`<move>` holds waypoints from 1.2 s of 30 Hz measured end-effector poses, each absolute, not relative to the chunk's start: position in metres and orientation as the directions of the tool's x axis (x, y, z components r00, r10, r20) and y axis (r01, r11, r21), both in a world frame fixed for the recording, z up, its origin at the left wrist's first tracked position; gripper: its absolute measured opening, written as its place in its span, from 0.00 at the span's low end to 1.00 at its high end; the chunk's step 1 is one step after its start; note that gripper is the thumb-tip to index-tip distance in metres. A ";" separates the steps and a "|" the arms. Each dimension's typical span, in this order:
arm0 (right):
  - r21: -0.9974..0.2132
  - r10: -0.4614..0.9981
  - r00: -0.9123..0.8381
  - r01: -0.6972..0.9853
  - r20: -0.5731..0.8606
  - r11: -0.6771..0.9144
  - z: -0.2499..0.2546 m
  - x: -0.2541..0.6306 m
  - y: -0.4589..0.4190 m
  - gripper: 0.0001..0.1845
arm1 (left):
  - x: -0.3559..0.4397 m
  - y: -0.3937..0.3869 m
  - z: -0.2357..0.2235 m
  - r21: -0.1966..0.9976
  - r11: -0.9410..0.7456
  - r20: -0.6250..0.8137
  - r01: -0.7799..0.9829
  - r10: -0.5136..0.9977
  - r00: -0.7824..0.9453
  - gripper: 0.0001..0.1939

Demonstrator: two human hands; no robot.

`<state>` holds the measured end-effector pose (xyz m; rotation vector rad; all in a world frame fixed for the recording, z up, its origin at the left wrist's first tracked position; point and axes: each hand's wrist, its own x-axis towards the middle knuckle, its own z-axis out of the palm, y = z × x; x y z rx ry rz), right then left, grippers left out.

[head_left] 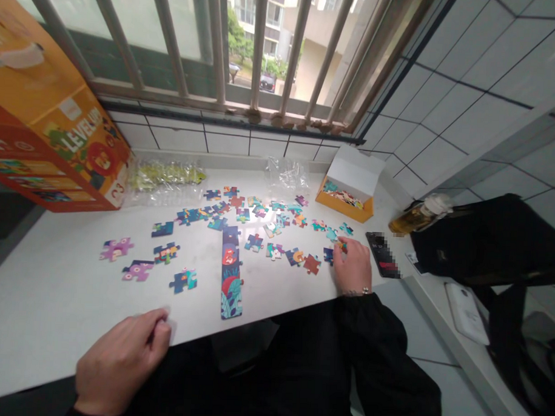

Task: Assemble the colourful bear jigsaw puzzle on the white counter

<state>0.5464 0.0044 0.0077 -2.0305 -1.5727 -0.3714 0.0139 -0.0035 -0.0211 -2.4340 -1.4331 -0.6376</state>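
My left hand (pixel 124 360) rests in a loose fist at the table's front edge, with no object showing in it. At the right, my right hand (pixel 354 266) has its fingertips closed on a small jigsaw puzzle piece (pixel 342 246), mostly covered by the fingers. A dark blue piece (pixel 328 256) lies just left of those fingers. In the middle stands a joined vertical strip of puzzle pieces (pixel 232 285) with a red figure and leaves. Loose pieces lie around it, among them a brown one (pixel 312 264), a purple one (pixel 137 270) and a blue one (pixel 184 280).
An open orange box (pixel 345 204) holds more pieces. Clear plastic wrap (pixel 288 175) and a bag of greenish pieces (pixel 167 180) lie along the wall. A large orange carton (pixel 57 121) stands left. A phone (pixel 383 254), a bottle (pixel 420 214) and a black bag (pixel 486 239) are right.
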 end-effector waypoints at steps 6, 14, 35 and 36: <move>-0.213 0.849 0.444 0.893 0.285 -0.396 -0.012 0.592 0.013 0.25 | 0.024 -0.005 -0.010 -0.031 -0.485 0.547 0.874 0.723 0.421 0.08; -0.213 0.872 0.453 0.885 0.185 -0.415 -0.016 0.607 0.014 0.29 | 0.028 -0.004 -0.003 -0.044 -0.501 0.564 0.864 0.701 0.436 0.08; -0.408 0.744 0.651 0.727 0.154 -0.552 0.017 0.609 -0.005 0.21 | 0.027 -0.006 -0.005 -0.048 -0.501 0.571 0.864 0.696 0.435 0.07; -0.429 0.730 0.669 0.706 0.143 -0.563 0.020 0.610 -0.007 0.21 | 0.027 -0.006 -0.005 -0.047 -0.501 0.571 0.864 0.697 0.434 0.07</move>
